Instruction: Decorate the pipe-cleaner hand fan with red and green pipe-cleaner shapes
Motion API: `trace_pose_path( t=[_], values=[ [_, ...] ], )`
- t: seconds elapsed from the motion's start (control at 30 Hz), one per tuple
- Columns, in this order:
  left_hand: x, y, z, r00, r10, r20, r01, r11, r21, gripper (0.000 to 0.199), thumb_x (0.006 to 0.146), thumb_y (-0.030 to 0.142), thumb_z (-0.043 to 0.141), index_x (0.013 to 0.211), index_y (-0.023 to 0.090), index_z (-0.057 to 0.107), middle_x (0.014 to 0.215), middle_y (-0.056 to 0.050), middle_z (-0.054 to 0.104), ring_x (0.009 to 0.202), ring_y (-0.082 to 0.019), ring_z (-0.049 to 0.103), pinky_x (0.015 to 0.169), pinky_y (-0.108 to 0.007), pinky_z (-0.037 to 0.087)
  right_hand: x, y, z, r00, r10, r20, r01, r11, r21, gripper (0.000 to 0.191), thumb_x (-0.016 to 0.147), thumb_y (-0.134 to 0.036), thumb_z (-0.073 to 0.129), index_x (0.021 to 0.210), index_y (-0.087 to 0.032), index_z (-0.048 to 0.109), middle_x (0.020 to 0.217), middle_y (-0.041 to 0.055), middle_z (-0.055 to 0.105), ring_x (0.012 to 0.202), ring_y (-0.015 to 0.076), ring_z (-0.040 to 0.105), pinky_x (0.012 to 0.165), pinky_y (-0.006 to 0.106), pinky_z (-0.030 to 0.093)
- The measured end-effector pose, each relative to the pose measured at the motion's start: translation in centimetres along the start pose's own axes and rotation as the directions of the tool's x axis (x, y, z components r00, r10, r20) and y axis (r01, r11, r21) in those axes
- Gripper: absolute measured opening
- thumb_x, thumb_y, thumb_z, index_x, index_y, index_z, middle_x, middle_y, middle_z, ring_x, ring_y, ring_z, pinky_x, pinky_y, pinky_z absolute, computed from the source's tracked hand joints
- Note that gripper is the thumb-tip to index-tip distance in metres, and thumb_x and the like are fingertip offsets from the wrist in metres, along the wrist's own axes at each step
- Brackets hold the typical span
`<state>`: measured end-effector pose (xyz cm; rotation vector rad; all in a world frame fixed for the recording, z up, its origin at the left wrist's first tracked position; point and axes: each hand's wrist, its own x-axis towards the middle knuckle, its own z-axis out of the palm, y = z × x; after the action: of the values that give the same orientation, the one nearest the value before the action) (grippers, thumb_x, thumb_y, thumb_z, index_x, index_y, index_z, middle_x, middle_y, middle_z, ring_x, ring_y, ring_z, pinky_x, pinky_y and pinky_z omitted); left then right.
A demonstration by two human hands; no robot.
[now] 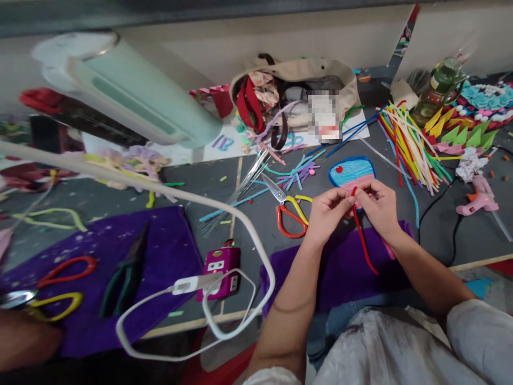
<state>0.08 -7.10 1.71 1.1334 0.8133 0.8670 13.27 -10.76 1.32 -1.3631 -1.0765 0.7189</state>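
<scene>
My left hand (331, 211) and my right hand (377, 206) are close together, fingertips pinching the upper end of a red pipe cleaner (363, 238). Its long tail hangs down over the purple cloth (340, 272). Just behind my fingers lies a flat piece of blue and pink pipe cleaners (355, 171), edged in dark blue, with a small red heart on its blue part. My hands hide some of its pink part. Scissors with red and yellow handles (290, 214) rest open to the left of my left hand.
A bundle of colored pipe cleaners (417, 144) and a pink glue gun (481, 198) lie right. Behind stands a beige bag (340, 80). Leftward are a magenta power socket (224, 267), a looping white cable (256, 235), pliers (126, 278) and another person's blurred arm (28, 339).
</scene>
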Motion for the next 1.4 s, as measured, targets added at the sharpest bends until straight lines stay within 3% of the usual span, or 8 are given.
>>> trace_pose_path(
  t=[0.1, 0.27, 0.5, 0.7, 0.83, 0.97, 1.17, 1.4],
  values=[
    [0.0, 0.0, 0.1, 0.999, 0.005, -0.036, -0.007, 0.998, -0.062, 0.024, 0.073, 0.035, 0.079, 0.074, 0.015, 0.066, 0.057, 0.003, 0.061, 0.047, -0.007, 0.054, 0.05, -0.02, 0.046, 0.4, -0.1, -0.4, 0.982, 0.143, 0.12, -0.163, 0.971, 0.173, 0.019, 0.08, -0.037, 0.07, 0.076, -0.019, 0.067, 0.063, -0.0026, 0.06, 0.051, 0.0079, 0.048, 0.047, 0.022, 0.037],
    [0.1, 0.3, -0.1, 0.997, -0.065, -0.034, 0.06, 0.989, -0.136, 0.023, 0.07, 0.034, 0.079, 0.073, 0.015, 0.067, 0.06, 0.001, 0.064, 0.045, -0.007, 0.053, 0.046, -0.02, 0.044, 1.1, -0.3, -1.3, 0.894, 0.286, 0.344, -0.394, 0.869, 0.301, 0.03, 0.073, -0.046, 0.079, 0.08, -0.017, 0.07, 0.064, -0.0009, 0.064, 0.047, 0.0059, 0.046, 0.039, 0.018, 0.031],
    [0.1, 0.8, -0.3, 0.987, -0.162, 0.024, 0.163, 0.966, -0.2, 0.024, 0.065, 0.031, 0.08, 0.066, 0.015, 0.064, 0.055, 0.002, 0.061, 0.044, -0.006, 0.051, 0.043, -0.018, 0.041, 1.7, -0.5, -1.9, 0.879, 0.313, 0.361, -0.446, 0.807, 0.386, 0.028, 0.071, -0.042, 0.082, 0.078, -0.017, 0.071, 0.064, -0.0009, 0.063, 0.049, 0.0055, 0.051, 0.037, 0.015, 0.031],
    [0.2, 0.6, -0.6, 0.972, -0.228, 0.062, 0.235, 0.955, -0.178, 0.028, 0.063, 0.034, 0.08, 0.067, 0.015, 0.061, 0.055, 0.003, 0.06, 0.041, -0.006, 0.048, 0.04, -0.017, 0.039, 1.8, -0.6, -2.3, 0.785, 0.361, 0.503, -0.562, 0.757, 0.334, 0.029, 0.066, -0.039, 0.086, 0.075, -0.015, 0.071, 0.061, -0.0017, 0.06, 0.048, 0.0045, 0.044, 0.037, 0.015, 0.028],
    [0.2, 0.3, -0.7, 0.969, -0.235, 0.081, 0.247, 0.951, -0.189, 0.029, 0.064, 0.035, 0.08, 0.068, 0.015, 0.06, 0.056, 0.003, 0.06, 0.041, -0.005, 0.048, 0.039, -0.017, 0.039, 1.9, -0.5, -2.2, 0.762, 0.367, 0.534, -0.598, 0.714, 0.364, 0.028, 0.062, -0.034, 0.088, 0.073, -0.016, 0.07, 0.06, -0.0031, 0.06, 0.047, 0.0035, 0.041, 0.037, 0.014, 0.025],
    [0.3, 0.3, -0.5, 0.97, -0.227, 0.088, 0.241, 0.944, -0.225, 0.03, 0.065, 0.036, 0.081, 0.068, 0.015, 0.06, 0.057, 0.003, 0.06, 0.041, -0.005, 0.049, 0.039, -0.018, 0.039, 1.7, -0.2, -1.4, 0.806, 0.349, 0.478, -0.56, 0.712, 0.425, 0.026, 0.058, -0.032, 0.089, 0.07, -0.018, 0.07, 0.065, -0.0029, 0.064, 0.048, 0.0035, 0.045, 0.04, 0.015, 0.027],
    [0.4, 0.4, -0.2, 0.966, -0.243, 0.093, 0.26, 0.914, -0.31, 0.033, 0.061, 0.036, 0.084, 0.066, 0.014, 0.059, 0.055, 0.004, 0.059, 0.039, -0.005, 0.047, 0.038, -0.017, 0.036, 0.8, 0.9, 0.1, 0.933, 0.26, 0.248, -0.352, 0.8, 0.486, 0.021, 0.059, -0.033, 0.087, 0.069, -0.022, 0.071, 0.069, -0.0035, 0.064, 0.053, 0.0062, 0.047, 0.048, 0.021, 0.038],
    [0.6, 0.3, -0.1, 0.947, -0.277, 0.162, 0.319, 0.866, -0.384, 0.034, 0.059, 0.036, 0.084, 0.066, 0.014, 0.058, 0.053, 0.004, 0.055, 0.038, -0.005, 0.046, 0.038, -0.018, 0.036, 0.2, 1.0, 0.5, 0.989, 0.107, 0.103, -0.141, 0.893, 0.426, 0.014, 0.065, -0.035, 0.083, 0.07, -0.026, 0.074, 0.075, 0.0, 0.066, 0.064, 0.012, 0.055, 0.057, 0.026, 0.047]
  ],
)
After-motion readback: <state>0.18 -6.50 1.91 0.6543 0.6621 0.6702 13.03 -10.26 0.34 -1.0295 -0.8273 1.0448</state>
